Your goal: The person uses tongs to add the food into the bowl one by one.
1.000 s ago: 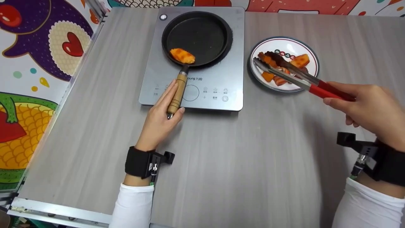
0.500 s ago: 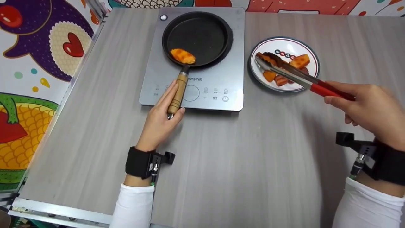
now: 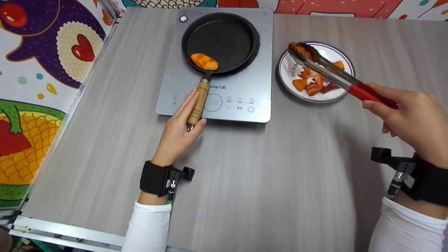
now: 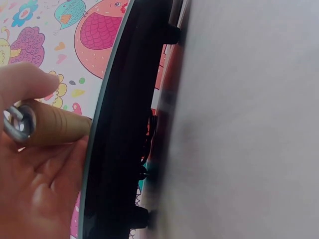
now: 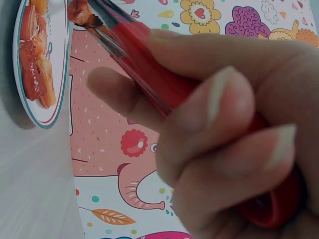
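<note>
In the head view, my left hand point(image 3: 176, 134) holds the wooden handle point(image 3: 198, 103) of a black frying pan point(image 3: 222, 40), thumb on one side and fingers along the other. One orange-yellow piece of food point(image 3: 204, 62) lies in the pan near the handle. My right hand point(image 3: 416, 115) grips red-handled metal tongs point(image 3: 334, 75), its fingers wrapped round the handles in the right wrist view. The tips pinch a browned piece of food point(image 3: 301, 50) above a white plate point(image 3: 332, 52). Several red and orange pieces point(image 3: 313, 89) remain on the plate, partly behind the tongs.
The pan stands on a silver induction cooker point(image 3: 255, 84) with touch controls at its front. The plate lies to its right on the grey table point(image 3: 262, 182). Cartoon-patterned panels point(image 3: 80, 49) border the table at the left and back. A metal rail point(image 3: 70, 231) runs along the front left edge.
The tongs have lifted the browned piece off the plate and swung their tips up and slightly right. The left hand and pan have stayed in place.
</note>
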Action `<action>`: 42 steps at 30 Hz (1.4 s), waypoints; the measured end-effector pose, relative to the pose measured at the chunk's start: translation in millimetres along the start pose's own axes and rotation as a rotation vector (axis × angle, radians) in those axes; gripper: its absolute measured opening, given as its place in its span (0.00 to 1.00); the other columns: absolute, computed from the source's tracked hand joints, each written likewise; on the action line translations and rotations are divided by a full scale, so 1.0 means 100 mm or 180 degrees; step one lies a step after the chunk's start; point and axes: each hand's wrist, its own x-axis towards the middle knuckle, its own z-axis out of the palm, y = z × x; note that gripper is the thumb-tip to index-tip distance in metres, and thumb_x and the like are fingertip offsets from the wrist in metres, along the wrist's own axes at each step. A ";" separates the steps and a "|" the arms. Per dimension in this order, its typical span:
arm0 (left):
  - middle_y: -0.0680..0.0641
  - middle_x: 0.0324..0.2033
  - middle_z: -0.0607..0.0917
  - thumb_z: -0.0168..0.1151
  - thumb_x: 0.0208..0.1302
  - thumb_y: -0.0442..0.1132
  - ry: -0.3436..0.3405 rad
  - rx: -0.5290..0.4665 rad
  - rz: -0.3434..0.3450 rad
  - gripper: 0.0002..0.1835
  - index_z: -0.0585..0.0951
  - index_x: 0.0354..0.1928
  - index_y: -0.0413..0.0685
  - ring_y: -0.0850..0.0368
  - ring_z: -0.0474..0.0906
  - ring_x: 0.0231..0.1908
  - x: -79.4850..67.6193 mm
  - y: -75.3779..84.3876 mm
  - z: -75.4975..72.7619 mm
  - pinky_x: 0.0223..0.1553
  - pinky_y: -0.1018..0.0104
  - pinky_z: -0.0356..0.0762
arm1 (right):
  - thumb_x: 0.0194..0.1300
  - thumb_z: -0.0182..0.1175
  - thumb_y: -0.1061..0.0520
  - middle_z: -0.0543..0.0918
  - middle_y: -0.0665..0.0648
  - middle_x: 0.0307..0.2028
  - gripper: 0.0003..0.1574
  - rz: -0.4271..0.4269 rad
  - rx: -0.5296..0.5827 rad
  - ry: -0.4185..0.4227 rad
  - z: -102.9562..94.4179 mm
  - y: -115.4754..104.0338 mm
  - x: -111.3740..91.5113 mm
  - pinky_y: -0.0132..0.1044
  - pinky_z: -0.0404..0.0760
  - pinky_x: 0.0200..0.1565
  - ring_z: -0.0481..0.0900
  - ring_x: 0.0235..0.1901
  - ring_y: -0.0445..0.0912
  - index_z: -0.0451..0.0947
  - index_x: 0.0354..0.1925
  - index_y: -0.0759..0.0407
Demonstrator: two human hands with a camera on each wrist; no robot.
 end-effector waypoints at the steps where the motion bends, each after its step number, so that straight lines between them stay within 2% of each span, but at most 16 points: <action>1: 0.60 0.67 0.52 0.56 0.60 0.45 0.0002 -0.0001 -0.0001 0.35 0.55 0.68 0.59 0.64 0.51 0.63 0.00 0.00 0.00 0.61 0.66 0.55 | 0.59 0.53 0.40 0.75 0.63 0.23 0.32 -0.0014 0.0011 0.0040 0.01 -0.01 0.01 0.35 0.64 0.08 0.69 0.09 0.48 0.68 0.60 0.47; 6: 0.61 0.67 0.52 0.56 0.60 0.45 0.0008 -0.0003 -0.0006 0.35 0.54 0.68 0.60 0.64 0.51 0.63 0.01 -0.01 -0.02 0.60 0.66 0.56 | 0.58 0.54 0.41 0.76 0.64 0.25 0.31 -0.0067 0.0109 0.0258 0.04 -0.07 0.03 0.33 0.65 0.09 0.69 0.09 0.47 0.69 0.59 0.46; 12: 0.61 0.67 0.52 0.56 0.60 0.44 0.0006 0.0035 -0.0026 0.35 0.55 0.68 0.59 0.64 0.50 0.63 0.03 -0.01 -0.04 0.60 0.66 0.55 | 0.58 0.55 0.42 0.77 0.62 0.23 0.30 -0.0179 0.0212 0.0476 0.10 -0.18 0.09 0.29 0.66 0.10 0.69 0.09 0.47 0.69 0.59 0.46; 18: 0.62 0.67 0.51 0.56 0.60 0.44 0.0011 0.0041 -0.0023 0.35 0.55 0.68 0.60 0.65 0.50 0.63 0.05 0.00 -0.06 0.61 0.66 0.55 | 0.55 0.58 0.42 0.78 0.62 0.29 0.29 -0.0224 0.0719 0.0516 0.27 -0.34 0.21 0.28 0.68 0.10 0.69 0.09 0.46 0.69 0.57 0.38; 21: 0.61 0.67 0.52 0.56 0.60 0.44 0.0017 0.0043 -0.0013 0.35 0.55 0.68 0.59 0.65 0.50 0.63 0.05 0.00 -0.06 0.61 0.66 0.55 | 0.54 0.60 0.43 0.78 0.60 0.27 0.29 -0.0295 0.0930 0.0539 0.38 -0.41 0.26 0.29 0.67 0.09 0.69 0.08 0.46 0.70 0.56 0.34; 24: 0.61 0.67 0.52 0.56 0.60 0.44 0.0015 0.0054 0.0007 0.35 0.55 0.68 0.58 0.65 0.50 0.63 0.06 0.00 -0.06 0.60 0.66 0.56 | 0.54 0.60 0.44 0.78 0.59 0.23 0.28 -0.0396 0.0995 0.0610 0.46 -0.47 0.29 0.29 0.66 0.09 0.68 0.07 0.45 0.70 0.55 0.33; 26: 0.60 0.67 0.52 0.56 0.59 0.43 0.0023 0.0049 0.0035 0.35 0.55 0.68 0.58 0.64 0.50 0.63 0.07 0.01 -0.05 0.60 0.66 0.56 | 0.53 0.61 0.45 0.77 0.59 0.20 0.27 -0.0503 0.1038 0.0709 0.50 -0.51 0.30 0.28 0.65 0.08 0.68 0.06 0.43 0.71 0.54 0.34; 31: 0.59 0.67 0.52 0.57 0.59 0.42 0.0050 0.0031 0.0048 0.35 0.55 0.67 0.57 0.64 0.51 0.63 0.07 0.01 -0.05 0.60 0.66 0.56 | 0.52 0.62 0.46 0.79 0.60 0.24 0.27 -0.0690 0.1178 0.0820 0.63 -0.63 0.33 0.27 0.64 0.09 0.67 0.06 0.42 0.73 0.53 0.35; 35: 0.59 0.67 0.52 0.57 0.59 0.42 0.0044 0.0033 0.0053 0.35 0.54 0.68 0.58 0.64 0.50 0.63 0.08 0.02 -0.03 0.61 0.66 0.54 | 0.54 0.61 0.46 0.79 0.60 0.24 0.27 -0.0800 0.1240 0.0791 0.74 -0.72 0.33 0.27 0.64 0.08 0.67 0.05 0.42 0.73 0.54 0.38; 37: 0.59 0.67 0.52 0.56 0.59 0.42 0.0024 0.0029 0.0053 0.35 0.54 0.68 0.59 0.63 0.50 0.63 0.07 0.02 -0.01 0.61 0.66 0.54 | 0.55 0.61 0.47 0.79 0.59 0.22 0.27 -0.0883 0.1195 0.0772 0.79 -0.76 0.32 0.27 0.63 0.07 0.66 0.05 0.41 0.73 0.55 0.41; 42: 0.58 0.67 0.52 0.57 0.59 0.42 0.0016 0.0024 0.0037 0.35 0.55 0.68 0.59 0.63 0.51 0.63 0.02 0.00 -0.01 0.61 0.66 0.53 | 0.57 0.59 0.48 0.80 0.57 0.24 0.26 -0.1082 0.1080 0.0669 0.90 -0.86 0.33 0.27 0.63 0.08 0.66 0.05 0.39 0.73 0.55 0.44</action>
